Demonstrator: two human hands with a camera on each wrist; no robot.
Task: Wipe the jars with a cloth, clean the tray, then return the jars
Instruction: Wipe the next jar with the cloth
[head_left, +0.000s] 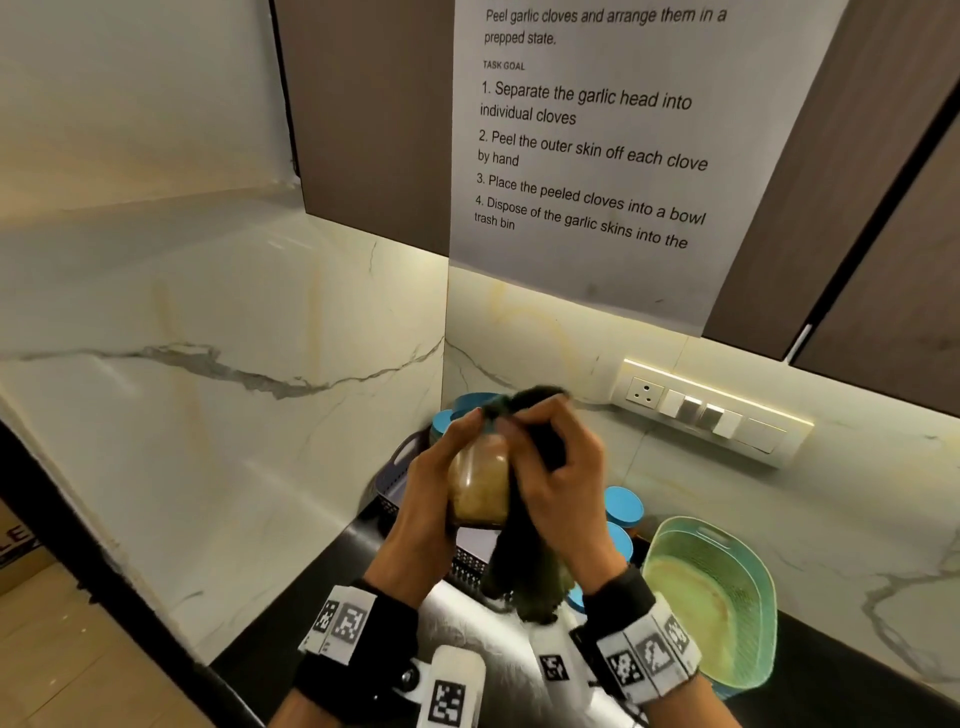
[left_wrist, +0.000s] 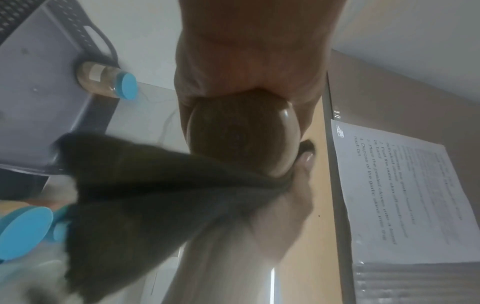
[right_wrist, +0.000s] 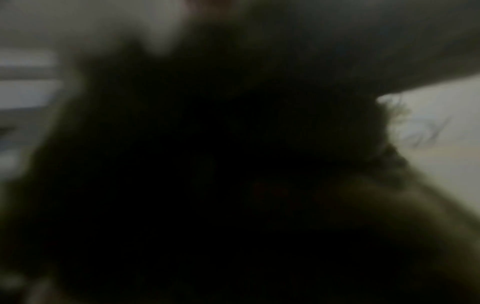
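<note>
Nearest the head camera, both hands are raised over the dark counter (head_left: 322, 587): the left hand (head_left: 426, 499) curls round the side of a jar (head_left: 479, 483) of tan powder to steady it, while the right hand (head_left: 558, 467) clutches a dark cloth (head_left: 524, 566) bunched over the jar's top and right side, its tail hanging toward the near edge, presumably so the jar can be rubbed clean. Beyond them at the far corner sits the grey tray (left_wrist: 39, 92) with one blue-lidded jar (left_wrist: 109, 81) in it, and more blue lids (head_left: 623, 506) stand right of the hands beside a green basket (head_left: 717, 597), likely set out so the tray can be cleaned.
</note>
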